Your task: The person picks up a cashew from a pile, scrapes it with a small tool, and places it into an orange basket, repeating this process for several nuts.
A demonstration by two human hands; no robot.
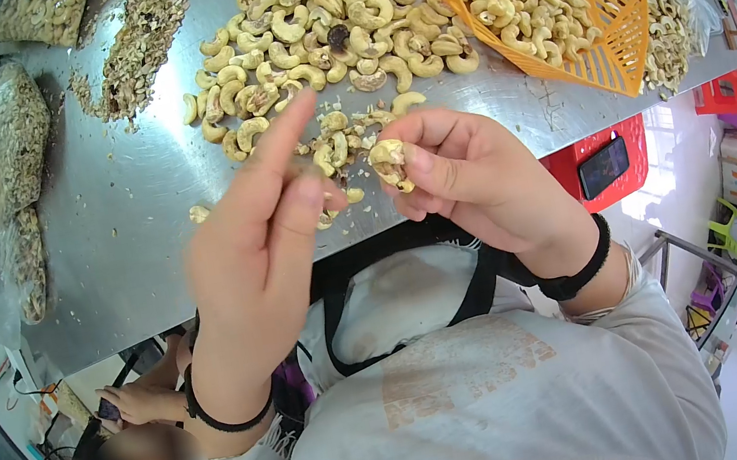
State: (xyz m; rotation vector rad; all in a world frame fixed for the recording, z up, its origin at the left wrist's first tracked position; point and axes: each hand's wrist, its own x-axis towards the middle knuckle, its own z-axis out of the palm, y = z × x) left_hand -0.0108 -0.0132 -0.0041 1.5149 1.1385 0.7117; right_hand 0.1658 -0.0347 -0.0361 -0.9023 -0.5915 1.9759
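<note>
My right hand (pixel 474 159) pinches a cashew nut (pixel 388 164) between thumb and fingers; patches of brown skin show on the pale kernel. Facing it, my left hand (pixel 255 220) is raised over the table's near edge, a little blurred. Its index finger points out straight while the thumb and other fingers curl together; whatever they may hold is hidden. Just beyond both hands lies a small cluster of cashews and skin flakes (pixel 338 145). A larger heap of cashews (pixel 304 21) spreads behind that, some with brown skin on them.
An orange plastic basket (pixel 609 5) of cashews tilts on the metal table (pixel 144 228) at right. Skin scraps (pixel 138 49) and filled plastic bags (pixel 13 143) lie at left. A phone (pixel 604 167) rests on a red stool (pixel 637 175). Another person (pixel 139 405) sits at lower left.
</note>
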